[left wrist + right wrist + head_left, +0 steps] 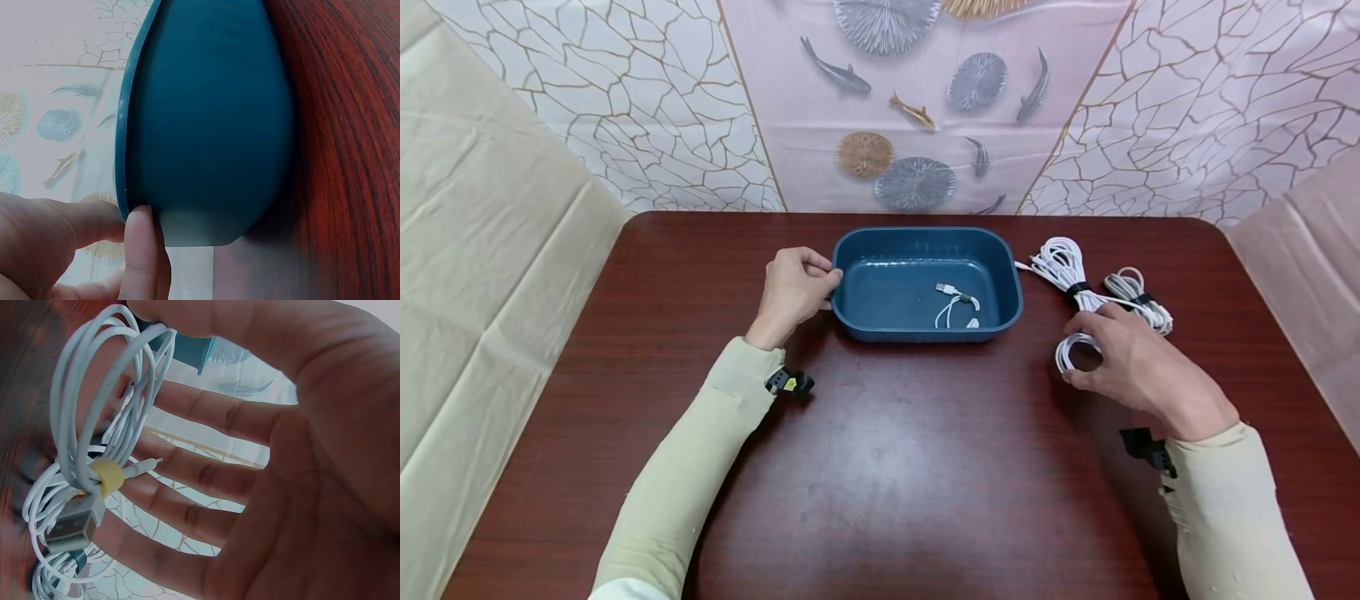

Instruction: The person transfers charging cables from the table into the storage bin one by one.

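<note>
My left hand pinches the left rim of a blue plastic basin, thumb and fingers on either side of the edge. Inside the basin lies a short white USB cable with a dark tie. On the right, the thumb and fingers of my right hand hold a coiled white USB cable between them. In the right wrist view a yellow tie binds this coil, and its metal USB plug faces the camera. The palm hides nothing of the coil there.
Beyond my right hand lie a large white cable bundle with a black tie and a greyish cable bundle. The dark wooden table ends at a patterned cloth backdrop. Beige cloth hangs on both sides.
</note>
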A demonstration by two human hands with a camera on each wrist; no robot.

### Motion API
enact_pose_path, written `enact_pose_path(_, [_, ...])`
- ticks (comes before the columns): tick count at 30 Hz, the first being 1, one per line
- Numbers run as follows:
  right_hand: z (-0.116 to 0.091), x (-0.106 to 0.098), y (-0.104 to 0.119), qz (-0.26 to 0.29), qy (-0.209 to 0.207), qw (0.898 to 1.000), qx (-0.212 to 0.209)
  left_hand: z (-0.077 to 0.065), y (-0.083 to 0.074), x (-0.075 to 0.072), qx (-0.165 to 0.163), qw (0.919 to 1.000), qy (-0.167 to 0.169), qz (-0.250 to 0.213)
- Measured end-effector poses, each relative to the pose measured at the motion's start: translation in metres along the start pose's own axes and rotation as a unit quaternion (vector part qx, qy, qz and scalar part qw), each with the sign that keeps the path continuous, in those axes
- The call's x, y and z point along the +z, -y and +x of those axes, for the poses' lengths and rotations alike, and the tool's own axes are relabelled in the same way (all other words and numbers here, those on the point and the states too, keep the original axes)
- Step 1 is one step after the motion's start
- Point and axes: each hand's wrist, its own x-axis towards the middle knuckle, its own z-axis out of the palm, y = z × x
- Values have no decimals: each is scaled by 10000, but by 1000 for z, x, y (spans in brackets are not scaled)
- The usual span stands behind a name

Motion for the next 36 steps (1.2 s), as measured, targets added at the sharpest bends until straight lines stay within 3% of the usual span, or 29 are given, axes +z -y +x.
enact_pose_path(36, [6, -4, 5, -63, -362, 9989, -288, 0, -1, 0, -66, 9999, -10, 132])
